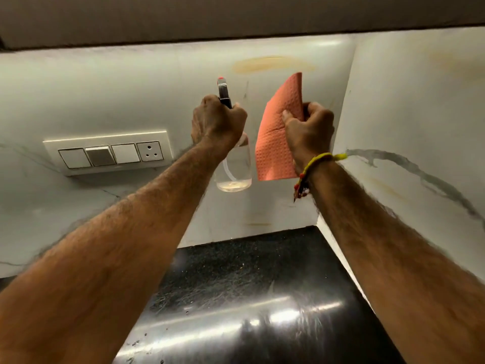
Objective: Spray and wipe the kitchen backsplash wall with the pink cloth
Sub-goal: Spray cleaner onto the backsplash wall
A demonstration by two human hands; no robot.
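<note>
My left hand grips the neck of a clear spray bottle, whose dark head with a red tip points up at the white marble backsplash wall. My right hand pinches a pink textured cloth that hangs in front of the wall, just right of the bottle. An orange-brown stain marks the wall above both hands. Both hands are raised near the corner where the back wall meets the right side wall.
A white switch panel with a socket sits on the wall to the left. The black granite countertop lies below, shiny and speckled with droplets. A dark overhead cabinet underside runs along the top. Yellow and beaded threads circle my right wrist.
</note>
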